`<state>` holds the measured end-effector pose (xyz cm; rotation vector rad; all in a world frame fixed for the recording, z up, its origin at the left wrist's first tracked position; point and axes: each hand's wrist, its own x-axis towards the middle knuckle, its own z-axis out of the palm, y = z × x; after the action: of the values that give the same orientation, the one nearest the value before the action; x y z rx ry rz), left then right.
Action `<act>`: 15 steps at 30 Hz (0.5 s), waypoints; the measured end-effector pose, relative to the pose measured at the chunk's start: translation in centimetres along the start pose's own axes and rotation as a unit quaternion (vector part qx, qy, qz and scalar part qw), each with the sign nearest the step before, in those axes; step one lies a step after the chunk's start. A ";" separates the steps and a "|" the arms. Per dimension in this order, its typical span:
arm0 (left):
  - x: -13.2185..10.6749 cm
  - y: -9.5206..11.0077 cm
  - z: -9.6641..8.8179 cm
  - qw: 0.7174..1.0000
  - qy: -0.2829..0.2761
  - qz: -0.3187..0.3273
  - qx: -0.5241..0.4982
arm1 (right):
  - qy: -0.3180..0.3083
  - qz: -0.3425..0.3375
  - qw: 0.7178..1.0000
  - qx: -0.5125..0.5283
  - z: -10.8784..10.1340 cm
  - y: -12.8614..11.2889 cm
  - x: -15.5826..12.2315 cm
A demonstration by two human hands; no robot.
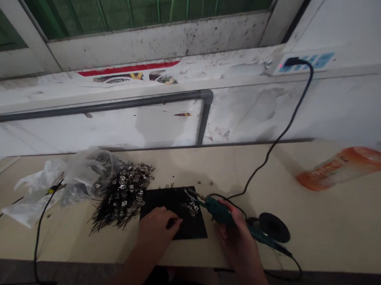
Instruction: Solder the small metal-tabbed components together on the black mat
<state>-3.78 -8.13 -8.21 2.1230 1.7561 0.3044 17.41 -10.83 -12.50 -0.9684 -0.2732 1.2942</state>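
Note:
My right hand (236,236) is closed around a green-handled soldering iron (220,210) whose tip points left at a few small metal parts (191,207) on a black mat (175,212). My left hand (157,228) rests on the mat's near left part, fingers pinched on something thin and dark that I cannot make out. A pile of thin black wires with small metal pieces (124,194) lies just left of the mat.
Crumpled plastic bags (57,182) sit at the left of the bench. The iron's black cord (283,130) runs up to a wall power strip (297,63). A black round stand (273,227) lies right of my hand. An orange bottle (342,167) lies at the far right.

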 end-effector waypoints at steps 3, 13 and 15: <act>-1.1 -1.5 -0.7 0.999 0.004 -0.038 0.014 | 0.005 0.001 1.000 -0.005 -0.1 0.1 0.0; -1.6 -2.8 1.0 0.999 0.032 -0.009 -0.016 | -0.016 0.018 1.000 -0.014 -0.1 -0.5 -0.4; -1.5 -2.9 1.0 0.999 0.033 -0.011 -0.021 | -0.017 0.014 1.000 -0.016 -0.2 -0.4 -0.3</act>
<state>-6.25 -9.34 -10.23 2.0852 1.7914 0.4054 17.71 -11.19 -12.16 -0.9805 -0.3094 1.3359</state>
